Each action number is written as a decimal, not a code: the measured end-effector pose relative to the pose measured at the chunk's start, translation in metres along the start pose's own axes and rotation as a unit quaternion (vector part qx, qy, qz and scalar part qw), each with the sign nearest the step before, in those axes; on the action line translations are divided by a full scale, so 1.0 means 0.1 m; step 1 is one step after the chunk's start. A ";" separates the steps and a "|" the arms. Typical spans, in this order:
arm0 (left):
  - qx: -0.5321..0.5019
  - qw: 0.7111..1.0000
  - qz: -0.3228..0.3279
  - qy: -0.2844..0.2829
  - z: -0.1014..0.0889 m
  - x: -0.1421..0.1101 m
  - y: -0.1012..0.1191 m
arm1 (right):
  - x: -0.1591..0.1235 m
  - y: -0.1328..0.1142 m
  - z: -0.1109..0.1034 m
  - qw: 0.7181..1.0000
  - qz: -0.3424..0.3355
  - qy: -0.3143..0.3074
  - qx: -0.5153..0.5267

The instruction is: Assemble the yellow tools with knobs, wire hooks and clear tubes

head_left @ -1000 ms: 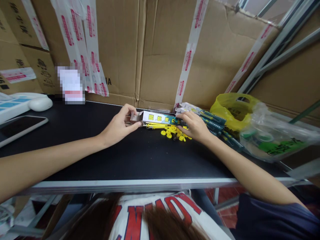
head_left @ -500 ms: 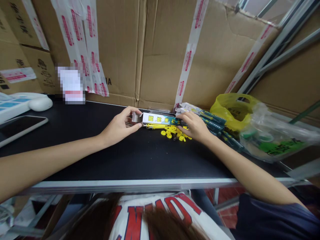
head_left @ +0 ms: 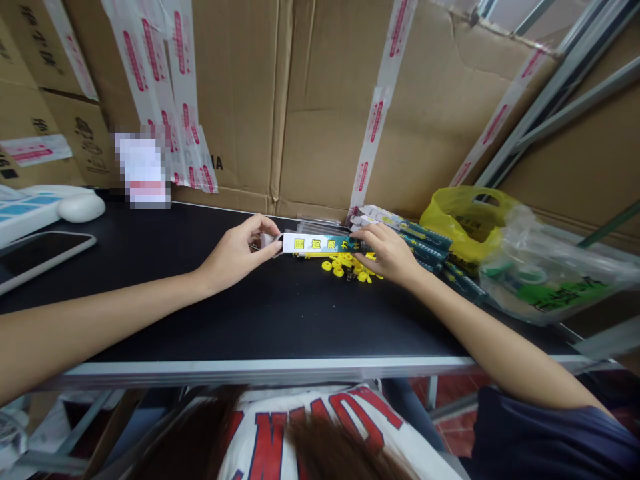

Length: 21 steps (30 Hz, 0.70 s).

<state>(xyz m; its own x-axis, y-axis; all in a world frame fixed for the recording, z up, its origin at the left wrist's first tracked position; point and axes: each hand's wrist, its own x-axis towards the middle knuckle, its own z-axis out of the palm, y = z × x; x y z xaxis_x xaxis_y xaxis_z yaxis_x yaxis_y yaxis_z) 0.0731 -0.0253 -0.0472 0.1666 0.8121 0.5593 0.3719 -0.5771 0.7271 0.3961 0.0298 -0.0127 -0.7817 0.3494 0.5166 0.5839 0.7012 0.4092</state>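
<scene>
Nearest the camera is 1 white shirt (head_left: pixel 310 433) with red lettering, partly covered by hair. Beyond it is 1 black tabletop (head_left: pixel 300 320) with a pale front edge.

Over the tabletop, 2 hands hold 1 long, narrow box (head_left: pixel 320 244) crosswise. The left hand (head_left: pixel 237 253) pinches the flap end between thumb and fingers. The right hand (head_left: pixel 393 253) grips the opposite end, fingers on top and thumb below. The box face shows 5 yellow characters; the 5th lies close to the right fingertips. The box contents are hidden.

Yellow parts (head_left: pixel 339 267) lie in a loose pile below the box and beside the right hand. The pile overlaps itself and the box and right hand cover part of it; an exact count is not possible.

To the left are 1 phone (head_left: pixel 45 257), cut off by the frame, 1 white rounded object (head_left: pixel 81 207) and 1 white unit (head_left: pixel 30 207) with blue panels, also cut off.

To the right, several printed green boxes (head_left: pixel 425 243) overlap behind the right hand; their number is unclear. Next to them are 1 yellow bag (head_left: pixel 463 233) and 1 clear bag (head_left: pixel 560 283) with green print.

At the back stands taped cardboard (head_left: pixel 325 100). 1 sheet (head_left: pixel 145 173) is pixelated and unreadable.
</scene>
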 end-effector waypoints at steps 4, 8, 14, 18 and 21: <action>-0.021 1.000 -0.004 -0.001 0.00 -0.01 0.02 | 0.00 0.00 0.01 1.000 -0.004 0.000 -0.001; -0.034 0.999 -0.002 0.022 -0.01 -0.01 0.05 | 0.00 0.00 0.00 1.000 -0.011 -0.003 0.005; -0.011 0.999 0.015 0.032 -0.01 0.00 0.06 | 0.01 -0.02 -0.02 1.000 -0.013 -0.002 0.018; 0.001 0.999 0.026 0.030 0.00 0.00 0.02 | 0.01 -0.01 -0.02 1.000 -0.013 -0.002 0.011; 0.008 0.999 0.034 0.024 0.00 -0.01 0.00 | 0.00 0.01 0.00 1.000 -0.009 0.001 0.009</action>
<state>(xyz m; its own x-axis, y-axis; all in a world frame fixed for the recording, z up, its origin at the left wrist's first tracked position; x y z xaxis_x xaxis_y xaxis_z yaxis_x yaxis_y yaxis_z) 0.0730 -0.0263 -0.0475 0.1487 0.7657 0.6258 0.3757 -0.6291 0.6805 0.3965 0.0300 -0.0122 -0.7914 0.3359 0.5108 0.5660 0.7182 0.4047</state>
